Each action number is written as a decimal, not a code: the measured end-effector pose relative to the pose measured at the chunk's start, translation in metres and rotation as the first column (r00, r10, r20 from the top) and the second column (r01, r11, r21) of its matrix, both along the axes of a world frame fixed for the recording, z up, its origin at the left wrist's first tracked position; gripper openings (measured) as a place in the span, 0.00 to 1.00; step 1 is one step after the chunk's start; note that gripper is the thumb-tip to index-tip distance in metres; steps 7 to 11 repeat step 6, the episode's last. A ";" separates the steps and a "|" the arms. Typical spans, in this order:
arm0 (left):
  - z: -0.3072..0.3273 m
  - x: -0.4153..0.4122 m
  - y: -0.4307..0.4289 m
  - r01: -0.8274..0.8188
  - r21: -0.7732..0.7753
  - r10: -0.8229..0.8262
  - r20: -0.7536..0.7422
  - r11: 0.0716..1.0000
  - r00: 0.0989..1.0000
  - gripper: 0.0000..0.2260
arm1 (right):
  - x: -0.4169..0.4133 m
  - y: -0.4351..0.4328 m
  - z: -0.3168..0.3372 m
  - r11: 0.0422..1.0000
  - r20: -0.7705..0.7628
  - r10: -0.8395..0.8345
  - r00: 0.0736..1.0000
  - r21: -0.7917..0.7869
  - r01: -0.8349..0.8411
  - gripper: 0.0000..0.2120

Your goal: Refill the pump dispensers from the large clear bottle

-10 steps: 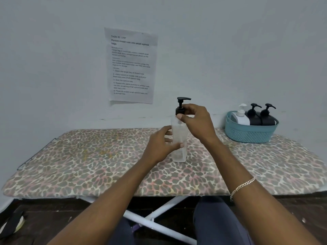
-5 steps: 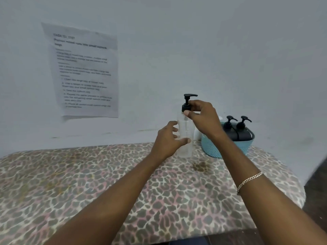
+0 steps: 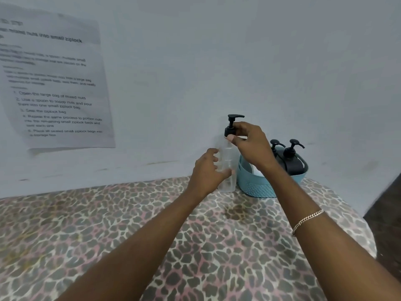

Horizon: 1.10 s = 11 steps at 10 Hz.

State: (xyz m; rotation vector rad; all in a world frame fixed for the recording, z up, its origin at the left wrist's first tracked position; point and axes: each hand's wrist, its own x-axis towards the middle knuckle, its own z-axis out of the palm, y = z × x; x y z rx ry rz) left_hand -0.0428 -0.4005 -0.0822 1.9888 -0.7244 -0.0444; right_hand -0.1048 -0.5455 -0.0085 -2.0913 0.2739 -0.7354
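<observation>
Left hand (image 3: 206, 170) curled round bottle (image 3: 226, 168), steadying it; right hand (image 3: 249, 144) pinches pump collar (image 3: 229, 131), likely for twisting.

The wall notice (image 3: 54, 83) ran off the left edge, its print blurred; the right forearm (image 3: 288, 192) partly hid the teal basket (image 3: 256, 187).

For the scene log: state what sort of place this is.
Probably a makeshift task-recording spot in a plain room: a leopard-print ironing board serves as the table, a printed instruction sheet hangs on the wall, and a teal basket holds pump dispensers.
</observation>
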 end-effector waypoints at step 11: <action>0.045 -0.007 0.057 -0.061 0.068 0.053 0.116 0.996 0.992 0.37 | -0.024 0.015 0.014 0.999 -0.114 -0.047 0.992 0.004 0.048 0.30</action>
